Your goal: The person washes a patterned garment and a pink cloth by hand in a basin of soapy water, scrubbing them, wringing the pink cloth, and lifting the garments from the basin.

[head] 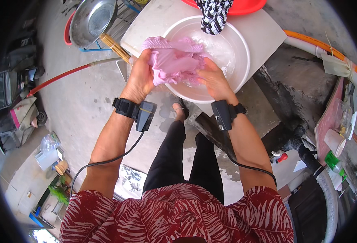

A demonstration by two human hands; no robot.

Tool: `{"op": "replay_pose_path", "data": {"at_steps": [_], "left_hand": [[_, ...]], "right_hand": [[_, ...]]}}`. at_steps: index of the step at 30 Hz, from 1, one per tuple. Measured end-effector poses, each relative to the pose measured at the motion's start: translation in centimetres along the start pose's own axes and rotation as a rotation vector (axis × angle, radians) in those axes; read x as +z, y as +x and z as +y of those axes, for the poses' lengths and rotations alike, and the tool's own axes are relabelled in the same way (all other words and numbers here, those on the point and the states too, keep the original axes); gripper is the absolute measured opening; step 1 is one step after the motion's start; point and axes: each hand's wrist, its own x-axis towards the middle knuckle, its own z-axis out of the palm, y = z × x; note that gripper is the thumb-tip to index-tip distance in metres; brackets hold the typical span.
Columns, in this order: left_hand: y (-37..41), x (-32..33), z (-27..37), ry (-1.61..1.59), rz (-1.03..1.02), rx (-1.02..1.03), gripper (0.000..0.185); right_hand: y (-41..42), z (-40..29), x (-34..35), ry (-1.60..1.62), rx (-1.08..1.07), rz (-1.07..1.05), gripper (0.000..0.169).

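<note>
A pink cloth garment [175, 62], bunched and with ruffled edges, is stretched between my two hands. My left hand [140, 74] grips its left side with the thumb on top. The fingers of my right hand [214, 78] hold its right edge. Beneath and to the right of the cloth is a white plastic basin [242, 65] with clear water [221, 48] in it. The garment hides the basin's left part. A black-and-white patterned cloth [214, 16] hangs over the basin's far rim.
The basin stands on a pale tabletop [265, 33], with a red basin [248, 7] at its far edge. A bamboo brush [115, 47] lies by my left hand. Farther left, a metal basin [98, 21] rests on a blue rack [91, 49]. A red-handled tap [280, 157] is at lower right.
</note>
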Motion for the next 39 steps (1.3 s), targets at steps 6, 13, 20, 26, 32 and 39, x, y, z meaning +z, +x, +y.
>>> {"op": "replay_pose_path", "data": {"at_steps": [6, 13, 20, 26, 32, 39], "left_hand": [[-1.2, 1.0, 0.1, -0.010, -0.017, -0.048, 0.047], [0.5, -2.0, 0.9, 0.132, -0.069, 0.026, 0.044], [-2.1, 4.3, 0.4, 0.928, -0.318, 0.032, 0.049], [-4.4, 5.2, -3.8, 1.621, -0.566, 0.749, 0.061], [-5.6, 4.1, -5.7, 1.473, -0.753, 0.671, 0.052], [-5.5, 2.4, -8.6, 0.659, -0.188, 0.447, 0.026]], "right_hand": [[2.2, 0.9, 1.4, -0.256, -0.012, -0.073, 0.039], [0.0, 0.1, -0.3, -0.204, -0.025, -0.072, 0.033], [-2.6, -1.4, 1.4, 0.178, -0.130, -0.302, 0.039], [-4.5, -3.9, -0.1, 0.617, -0.019, -0.533, 0.066], [-5.5, -4.4, -1.3, 0.238, -0.025, -0.230, 0.061], [-6.6, -4.8, -4.8, 0.350, 0.060, -0.057, 0.054]]}}
